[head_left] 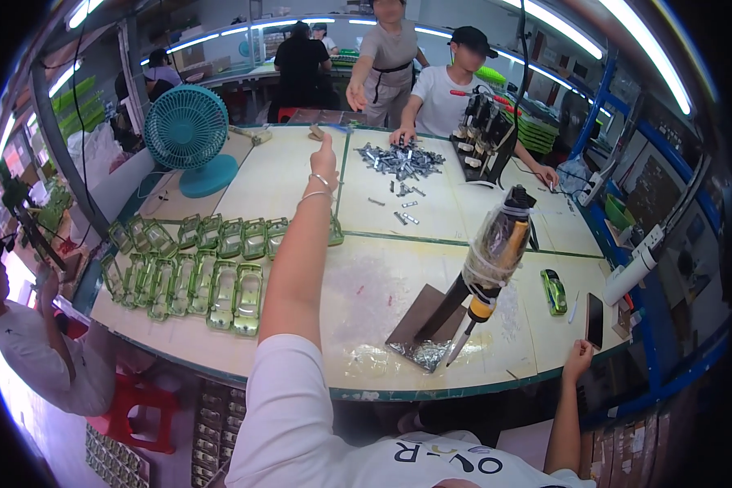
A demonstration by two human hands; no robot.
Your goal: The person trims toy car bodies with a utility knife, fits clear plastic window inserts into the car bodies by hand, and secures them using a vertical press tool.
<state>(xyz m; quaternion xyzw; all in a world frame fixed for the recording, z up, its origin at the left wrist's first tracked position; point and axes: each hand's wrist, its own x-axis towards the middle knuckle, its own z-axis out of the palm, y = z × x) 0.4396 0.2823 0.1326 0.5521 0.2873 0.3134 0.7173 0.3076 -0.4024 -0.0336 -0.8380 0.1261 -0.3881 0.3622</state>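
One right hand (578, 358), at the table's near right edge: fingers curled inward; whether they grasp anything, cannot tell. One dark phone (594, 320), flat on the tabletop (366, 276) just beyond that hand: presumably light, stiff, smooth and breakable; best taken by its long edges. One power screwdriver (481, 309), film-wrapped, mounted aslant, bit downward: likely the heaviest piece here; hold by the body, clear of the bit. One green toy car (554, 293), left of the phone: probably light, rigid, glossy enough to slip; pinch by both flanks. Several rows of green car shells (224, 297), mostly left of the left arm (295, 276): open-framed, apparently light and stiff, thin parts liable to crack; lift by the side rims, without squeezing. One left hand (324, 159), stretched toward the table's far side: seemingly extended, contents cannot be told. One small brown item (315, 132), just past it: kind unclear, contact uncertain.
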